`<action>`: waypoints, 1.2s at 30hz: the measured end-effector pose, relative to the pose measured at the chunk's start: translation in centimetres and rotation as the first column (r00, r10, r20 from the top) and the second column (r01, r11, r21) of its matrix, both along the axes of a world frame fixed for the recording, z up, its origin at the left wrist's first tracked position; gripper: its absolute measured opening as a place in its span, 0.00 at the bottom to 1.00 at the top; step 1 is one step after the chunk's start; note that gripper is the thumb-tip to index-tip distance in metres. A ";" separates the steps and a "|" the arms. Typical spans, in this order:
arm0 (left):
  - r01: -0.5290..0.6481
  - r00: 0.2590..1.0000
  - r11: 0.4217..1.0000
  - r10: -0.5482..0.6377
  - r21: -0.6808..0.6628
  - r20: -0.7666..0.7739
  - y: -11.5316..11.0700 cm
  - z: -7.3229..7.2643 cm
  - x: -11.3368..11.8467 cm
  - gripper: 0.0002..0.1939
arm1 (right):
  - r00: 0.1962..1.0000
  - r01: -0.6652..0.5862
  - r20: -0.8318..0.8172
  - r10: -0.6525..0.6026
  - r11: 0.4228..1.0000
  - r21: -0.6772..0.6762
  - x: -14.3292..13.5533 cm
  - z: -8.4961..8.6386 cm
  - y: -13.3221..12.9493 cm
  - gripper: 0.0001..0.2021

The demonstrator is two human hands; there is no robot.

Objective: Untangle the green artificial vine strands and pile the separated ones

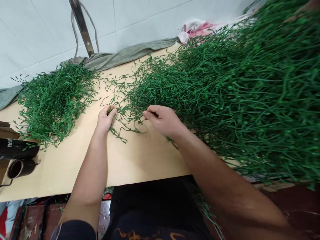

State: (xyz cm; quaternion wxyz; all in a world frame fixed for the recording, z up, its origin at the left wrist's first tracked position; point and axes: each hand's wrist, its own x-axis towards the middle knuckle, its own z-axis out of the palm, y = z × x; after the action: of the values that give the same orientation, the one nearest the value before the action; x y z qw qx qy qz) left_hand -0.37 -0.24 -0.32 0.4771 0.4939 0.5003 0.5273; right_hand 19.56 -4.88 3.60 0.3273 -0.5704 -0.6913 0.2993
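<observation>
A large heap of thin green stems with small knobbed tips (225, 86) covers the right side of the table. My left hand (106, 119) is closed on a few of these stems in the middle of the table, thumb toward the heap. Loose stems (122, 113) spread between my two hands. My right hand (161, 120), at the left edge of the heap, has its thumb and forefinger pinched together next to the stem ends. Whatever is in that pinch is too small to make out. A smaller pile of green stems (57, 100) lies to the left.
A black vacuum flask (18, 149) and a dark mug (21, 168) stand at the table's left edge. Grey-green cloth (135, 51) and a pink-white cloth (195, 30) line the tiled wall. A metal bracket (82, 26) rises behind. Another person's hand (305, 11) reaches in at top right.
</observation>
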 end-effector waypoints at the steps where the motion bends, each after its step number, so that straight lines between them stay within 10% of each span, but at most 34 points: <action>1: 0.008 1.000 1.000 -0.008 -0.003 -0.007 0.1 -0.1 0.0 0.07 | 1.000 0.014 0.016 -0.015 0.998 0.055 -0.3 0.1 -0.6 0.13; 8: -0.297 0.921 0.951 0.308 -0.083 0.239 0.8 0.6 -0.7 0.13 | 0.998 0.054 -0.015 -0.053 0.885 0.462 0.3 2.2 -5.8 0.14; 13: -0.175 0.971 0.984 0.177 -0.027 0.161 0.7 0.5 -0.6 0.16 | 0.909 0.242 0.190 -0.371 0.841 0.483 5.4 1.5 -2.8 0.07; 17: -0.115 0.980 0.993 0.114 -0.004 0.163 0.5 0.2 -0.3 0.19 | 0.857 0.322 0.202 -0.474 0.799 0.508 5.6 0.7 -0.5 0.20; 24: -0.021 0.993 1.000 0.021 -0.005 0.116 0.0 0.3 -0.2 0.19 | 0.989 -0.009 0.145 -0.011 0.990 0.141 -2.2 0.1 0.8 0.11; 30: -0.035 0.996 0.999 0.034 0.011 0.082 0.6 -0.5 -0.6 0.17 | 0.999 -0.042 0.024 0.041 0.997 0.059 -3.7 -0.6 1.0 0.08; 36: -0.108 0.989 0.994 0.104 0.027 0.104 0.6 -0.5 -0.3 0.12 | 0.901 -0.428 -0.048 0.431 0.901 0.068 -3.2 0.2 -1.6 0.10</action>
State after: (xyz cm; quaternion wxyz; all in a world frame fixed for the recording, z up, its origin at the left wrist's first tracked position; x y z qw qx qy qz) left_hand -0.66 0.40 -0.84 0.4652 0.4467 0.4921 0.5848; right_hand 16.31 -6.52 3.84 0.2905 -0.3852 -0.7976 0.3620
